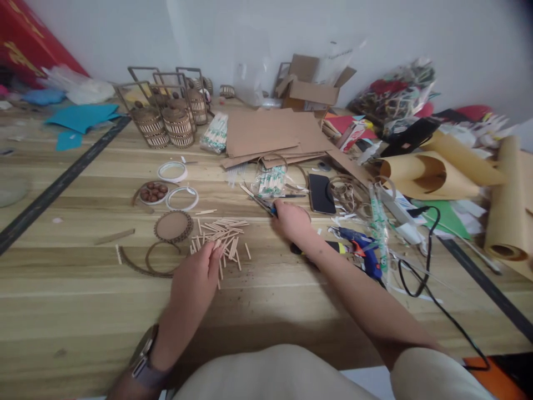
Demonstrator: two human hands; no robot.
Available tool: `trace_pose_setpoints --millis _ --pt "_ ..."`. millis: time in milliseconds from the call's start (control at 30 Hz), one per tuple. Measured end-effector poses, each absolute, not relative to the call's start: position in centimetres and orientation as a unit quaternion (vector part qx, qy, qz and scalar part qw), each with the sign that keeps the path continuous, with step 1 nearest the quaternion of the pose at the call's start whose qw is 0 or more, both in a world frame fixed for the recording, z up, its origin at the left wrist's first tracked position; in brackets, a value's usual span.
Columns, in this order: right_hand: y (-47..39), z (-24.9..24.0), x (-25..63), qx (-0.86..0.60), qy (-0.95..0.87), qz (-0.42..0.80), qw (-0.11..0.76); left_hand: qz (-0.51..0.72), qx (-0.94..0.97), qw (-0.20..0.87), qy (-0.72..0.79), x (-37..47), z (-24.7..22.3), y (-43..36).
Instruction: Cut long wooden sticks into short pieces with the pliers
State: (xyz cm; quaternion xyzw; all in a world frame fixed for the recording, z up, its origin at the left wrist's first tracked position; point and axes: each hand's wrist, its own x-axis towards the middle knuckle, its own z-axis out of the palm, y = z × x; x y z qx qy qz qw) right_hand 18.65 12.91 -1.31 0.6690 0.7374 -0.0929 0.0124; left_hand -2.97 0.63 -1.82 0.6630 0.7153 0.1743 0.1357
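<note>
Pinching short pale wooden sticks (229, 229), the left hand (196, 273) sits near the right hand (292, 222) gripping a blue-handled metal tool (263, 204).

Plain grey-white wall (204, 33) behind wide wood-grain worktable (83, 300); dark strips (66, 181) across tabletop, left and right; red yellow-lettered banner (45, 50) far left; soft light.

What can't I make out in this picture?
Head view:
Tool handles: mostly covered by the right hand.
What the left hand touches among the sticks: screened by that hand.
Red banner: cut off by the left edge.
Print on the clear bag: too small and blurred.
</note>
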Motion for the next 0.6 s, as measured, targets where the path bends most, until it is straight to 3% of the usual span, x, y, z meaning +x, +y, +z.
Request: trace_pose_setpoints --millis 167,267,333,467,600 --pt "12.9 -0.7 19.1 0.649 0.745 -0.155 -0.008 0.312 0.713 0.073 0.624 -3.4 -3.1 1.2" --pt "11.4 0.5 19.6 0.614 0.762 -0.204 -0.037 0.379 0.683 0.106 0.616 -3.5 -2.6 1.3" --pt "9.6 1.4 19.9 0.583 0.772 -0.247 -0.061 0.406 0.635 0.199 0.627 -3.4 -1.7 1.2" --pt "4.9 2.4 20.4 0.488 0.724 -0.463 -0.154 0.448 0.429 0.484 0.617 -2.8 -0.7 1.3" --pt "1.0 1.8 20.4 0.48 0.674 -0.544 -0.143 0.528 0.285 0.578 0.553 -1.9 -1.0 1.4"
